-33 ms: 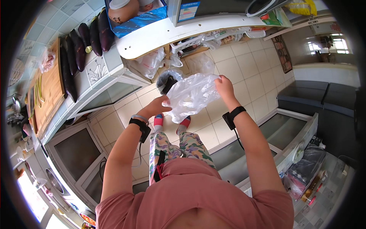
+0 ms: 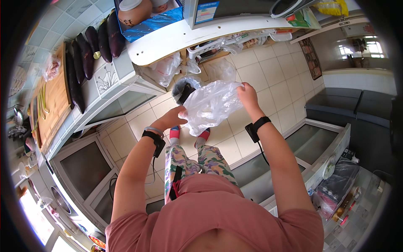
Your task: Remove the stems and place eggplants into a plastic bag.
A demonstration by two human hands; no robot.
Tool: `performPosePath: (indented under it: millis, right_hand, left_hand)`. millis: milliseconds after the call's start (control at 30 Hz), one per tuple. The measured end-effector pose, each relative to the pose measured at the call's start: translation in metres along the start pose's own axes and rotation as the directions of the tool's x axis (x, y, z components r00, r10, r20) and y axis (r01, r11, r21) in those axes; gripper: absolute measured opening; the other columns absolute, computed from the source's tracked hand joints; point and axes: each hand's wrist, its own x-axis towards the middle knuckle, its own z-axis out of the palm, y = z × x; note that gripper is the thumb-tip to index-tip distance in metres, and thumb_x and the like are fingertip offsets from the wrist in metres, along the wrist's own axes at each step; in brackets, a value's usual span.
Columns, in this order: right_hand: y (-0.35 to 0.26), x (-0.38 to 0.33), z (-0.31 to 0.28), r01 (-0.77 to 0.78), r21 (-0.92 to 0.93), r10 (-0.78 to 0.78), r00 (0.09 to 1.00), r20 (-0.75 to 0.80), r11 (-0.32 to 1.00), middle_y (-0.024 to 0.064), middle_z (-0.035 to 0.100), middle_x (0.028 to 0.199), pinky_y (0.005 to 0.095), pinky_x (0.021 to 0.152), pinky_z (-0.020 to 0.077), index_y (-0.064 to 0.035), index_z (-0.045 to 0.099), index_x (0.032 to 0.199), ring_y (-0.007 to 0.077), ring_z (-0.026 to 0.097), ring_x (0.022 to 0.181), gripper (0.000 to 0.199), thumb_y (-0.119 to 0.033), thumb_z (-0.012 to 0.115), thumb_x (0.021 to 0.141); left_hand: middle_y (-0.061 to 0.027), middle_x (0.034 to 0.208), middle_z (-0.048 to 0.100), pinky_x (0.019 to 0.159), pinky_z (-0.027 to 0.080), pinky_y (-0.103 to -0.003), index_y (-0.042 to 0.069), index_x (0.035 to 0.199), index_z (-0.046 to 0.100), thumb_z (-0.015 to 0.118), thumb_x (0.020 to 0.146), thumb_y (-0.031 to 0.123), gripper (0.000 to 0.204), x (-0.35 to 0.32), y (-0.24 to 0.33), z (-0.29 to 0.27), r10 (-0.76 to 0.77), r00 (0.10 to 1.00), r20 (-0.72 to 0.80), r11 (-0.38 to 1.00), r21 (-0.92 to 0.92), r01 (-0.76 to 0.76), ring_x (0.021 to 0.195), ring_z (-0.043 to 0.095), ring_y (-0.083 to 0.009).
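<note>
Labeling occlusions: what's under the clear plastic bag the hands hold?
Below the clear plastic bag: tiled floor, a bag-lined bin with something dark inside, toes of red slippers. The bag's own contents can't be made out.

**Kitchen surroundings**

Dark aubergines (image 2: 88, 50) lay in a row on the tiled counter (image 2: 110, 73), beside a wooden cutting board (image 2: 52, 105). A blue box (image 2: 153, 21) sat on the white shelf (image 2: 189, 35). A lined bin (image 2: 184, 88) stood on the tile floor (image 2: 277, 71).

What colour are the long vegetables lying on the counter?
Dark purple, almost black; the eggplants show best in the head view, upper left.
</note>
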Motion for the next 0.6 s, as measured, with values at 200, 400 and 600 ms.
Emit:
performPosePath:
  millis: [200,400,600]
  right_hand:
    - [0.016,0.002,-0.012,-0.015,-0.028,0.017,0.996,0.087,0.999,0.0120,0.066,0.088,0.0354,0.070,0.0507,-0.0031,0.060,0.111,0.0247,0.065,0.077,0.046,-0.025,0.073,0.073]
    - [0.038,0.004,-0.007,-0.049,0.359,-0.127,0.884,0.450,0.932,0.0086,0.064,0.092,0.0317,0.071,0.0507,-0.0013,0.059,0.110,0.0169,0.062,0.081,0.039,-0.019,0.076,0.079]
    - [0.024,0.001,0.006,0.204,0.043,-0.203,0.891,0.406,0.978,0.0052,0.065,0.088,0.0275,0.069,0.0493,-0.0008,0.059,0.113,0.0119,0.061,0.075,0.032,-0.015,0.066,0.085]
  left_hand:
    - [-0.0178,0.078,0.066,0.071,0.052,-0.040,0.003,0.096,0.060,0.063,0.081,0.016,0.021,0.015,-0.011,-0.004,-0.197,0.893,-0.406,0.979,-0.024,0.205,0.076,0.066,-0.0314]
    - [-0.0094,0.090,0.065,0.077,0.053,-0.035,0.002,0.104,0.061,0.043,0.096,0.043,0.045,0.031,-0.009,-0.012,-0.586,0.806,-0.083,0.613,-0.696,0.374,0.081,0.064,-0.0197]
    - [-0.0063,0.100,0.063,0.082,0.052,-0.033,0.004,0.107,0.057,0.048,0.097,0.035,0.034,0.046,0.015,-0.015,-0.458,0.884,-0.092,0.699,-0.651,0.295,0.093,0.062,-0.0182]
